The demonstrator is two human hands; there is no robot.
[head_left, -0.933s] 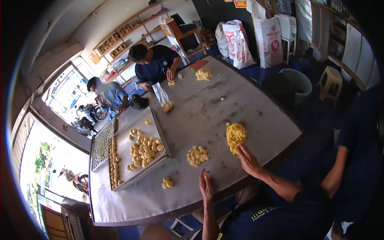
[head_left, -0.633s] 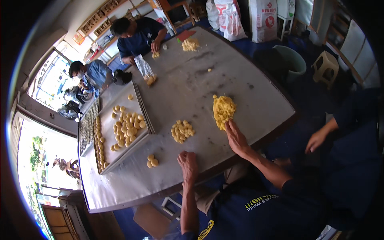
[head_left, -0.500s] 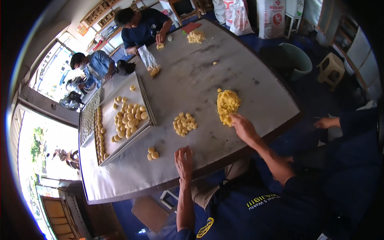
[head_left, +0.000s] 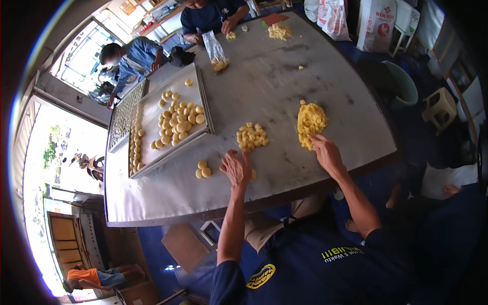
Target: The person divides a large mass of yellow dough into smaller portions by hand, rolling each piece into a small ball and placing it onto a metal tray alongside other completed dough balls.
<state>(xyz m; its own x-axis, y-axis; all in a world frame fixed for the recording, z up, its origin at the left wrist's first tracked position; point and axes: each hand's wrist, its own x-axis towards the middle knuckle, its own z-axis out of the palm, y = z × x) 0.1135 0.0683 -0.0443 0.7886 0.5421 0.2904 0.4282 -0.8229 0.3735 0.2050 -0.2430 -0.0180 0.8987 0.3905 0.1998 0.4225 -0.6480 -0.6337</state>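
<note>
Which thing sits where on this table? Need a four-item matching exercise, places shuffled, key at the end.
Things
1. yellow crumbly mound
2. clear plastic bag
3. cluster of small dough pieces
4. three round dough balls

Places
A. between the large tray and the mound
B. at the fingers of the right hand
C. on bare tabletop, left of the left hand
D. toward the table's far side, near a co-worker in a dark shirt

Pairs: 1-B, 2-D, 3-A, 4-C
</note>
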